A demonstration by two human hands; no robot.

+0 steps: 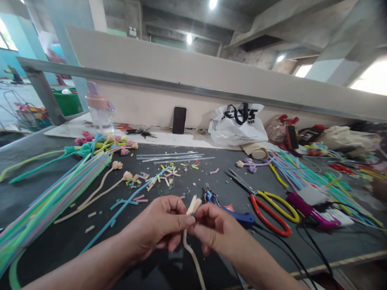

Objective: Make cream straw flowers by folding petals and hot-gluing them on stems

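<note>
A dark, flat worktop (148, 279) spreads below a pale upright panel (177, 77), its near edge running along the lower right. On its left side a long bundle of soft, fuzzy stems (70, 184) in green, blue, pink and lilac slants toward the near left; a looser multicoloured bundle (297, 174) lies on the right. A crinkled white plastic bag (238, 132) sits against the panel, with a black phone (179, 120) propped upright and a clear bottle (101, 117) farther left. Between the bundles, the left hand (158, 223) and right hand (218, 229) meet, their thumbs and fingers closed on a beige stem (193, 254) near its fluffy, tufted top, the thin length hanging down toward the near edge. Just right of them lie a blue-handled tool (243, 218) and open metal scissors (253, 193) with smooth red and yellow loops; a glossy magenta tool (312, 210) is farther right. Beyond the hands are slim, clear rods (176, 157) and short pastel scraps (166, 176).
</note>
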